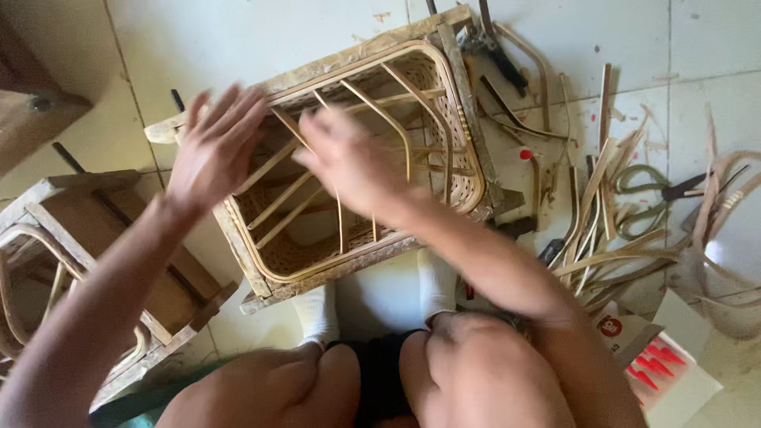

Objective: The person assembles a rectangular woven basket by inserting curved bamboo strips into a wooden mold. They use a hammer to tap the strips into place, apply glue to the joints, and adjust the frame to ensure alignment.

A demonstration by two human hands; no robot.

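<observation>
**Basket well along, frame ribs in, loose cane left over on the floor**

The left hand [212,147] is spread flat, fingers straight and released, grasping nothing; it sits at the left rim of the woven basket [361,162], touching or just above the edge, though the blur keeps me from saying which. The right hand [345,158] is over the middle of the basket, fingers loosely curled among the thin cane ribs [396,127]; whether it actually pinches one I cannot tell, because it is smeared with motion.

The basket lies on the tiled floor [238,40] just beyond the person's knees and white socks [317,313], held inside a rough wooden frame [468,103]. Its woven walls and bottom look finished, the rim is bound round, and several bent ribs already arch across the opening. To my eye that puts the work in its later part: what seems left is seating or tying off those ribs and trimming.

To the right, strips and offcuts of cane [602,230] lie scattered, with green-handled scissors [646,194] among them and a dark tool [499,55] at the far side. A white and red package [670,368] lies at the near right. On the left stands a second wooden frame [103,238], holding only a few bent canes.
</observation>
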